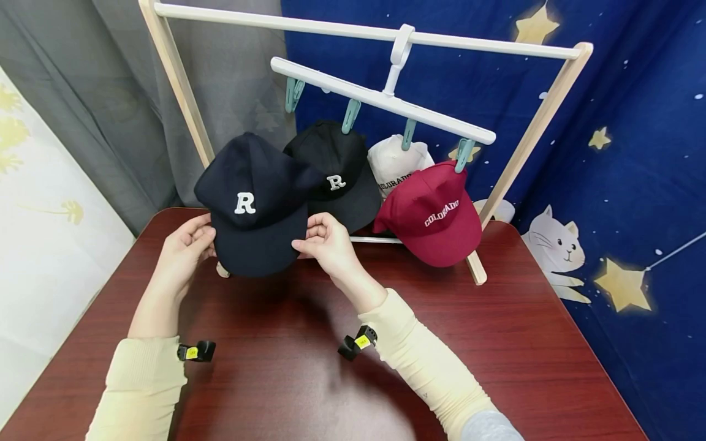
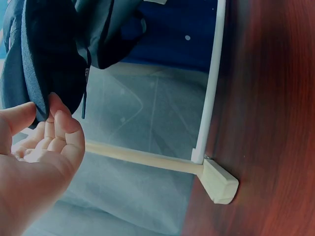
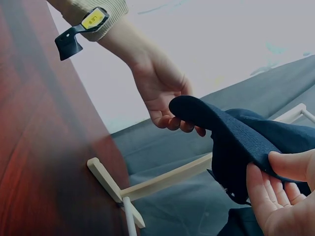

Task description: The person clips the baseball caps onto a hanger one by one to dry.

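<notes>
In the head view a navy baseball cap (image 1: 256, 177) with a white R faces me, off the table. My left hand (image 1: 184, 254) pinches the left edge of its brim between thumb and fingers. On the opposite side my right hand (image 1: 333, 248) pinches the right brim edge. The left wrist view has the cap (image 2: 54, 54) edge-on at upper left; the right wrist view looks along its curved brim (image 3: 221, 125). Behind it, a black R cap (image 1: 333, 153), a white cap (image 1: 399, 158) and a dark red Colorado cap (image 1: 432, 214) hang from green clips.
A white hanger bar (image 1: 342, 87) slants down rightward, hooked on the rack's top rail (image 1: 248, 20). Its leftmost clip (image 1: 295, 95) grips no cap. The rack's wooden legs (image 1: 524, 150) stand on the red-brown table (image 1: 265, 367). Grey and blue star-patterned curtains (image 1: 651, 153) hang behind.
</notes>
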Demonstrator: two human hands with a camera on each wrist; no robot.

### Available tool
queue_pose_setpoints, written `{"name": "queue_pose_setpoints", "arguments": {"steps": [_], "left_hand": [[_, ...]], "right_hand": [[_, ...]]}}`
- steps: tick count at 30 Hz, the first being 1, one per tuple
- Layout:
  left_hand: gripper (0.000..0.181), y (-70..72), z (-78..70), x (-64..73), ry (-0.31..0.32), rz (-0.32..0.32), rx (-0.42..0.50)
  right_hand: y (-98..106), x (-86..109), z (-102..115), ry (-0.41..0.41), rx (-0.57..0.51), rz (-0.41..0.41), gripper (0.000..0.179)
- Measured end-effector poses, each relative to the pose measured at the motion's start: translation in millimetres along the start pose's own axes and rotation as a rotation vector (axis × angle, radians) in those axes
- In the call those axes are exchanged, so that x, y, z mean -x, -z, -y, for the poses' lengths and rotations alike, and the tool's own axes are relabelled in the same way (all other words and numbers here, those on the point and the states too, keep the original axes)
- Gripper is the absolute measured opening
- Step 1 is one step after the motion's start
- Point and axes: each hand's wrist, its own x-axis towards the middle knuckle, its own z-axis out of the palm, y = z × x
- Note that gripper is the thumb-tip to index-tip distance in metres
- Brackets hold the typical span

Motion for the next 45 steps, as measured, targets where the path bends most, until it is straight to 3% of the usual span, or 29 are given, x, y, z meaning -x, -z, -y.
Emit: {"name": "queue_pose_setpoints", "arguments": {"steps": [11,20,31,45], "left_hand": [[0.028,-11.0,-5.3,-6.0,0.016,0.038,0.146],[0.03,-16.7,-10.0,-14.0,0.016,0.078,0.174],[0.031,-17.9,-10.1,-23.7,0.032,0.12,0.283],[0.035,-20.7,-8.2,-31.9,0.088,0.164,0.338]], "right_hand": [[7,-2.9,17,0.02,0.049,-0.014,0.034],[12,-8.3,24,0.024,0.051,-0.018,0.034],[16,-15.1,32,0.011,0.07,-0.022,0.034],[24,-27.2,39,-0.008,0.1,-0.008,0.033]]}}
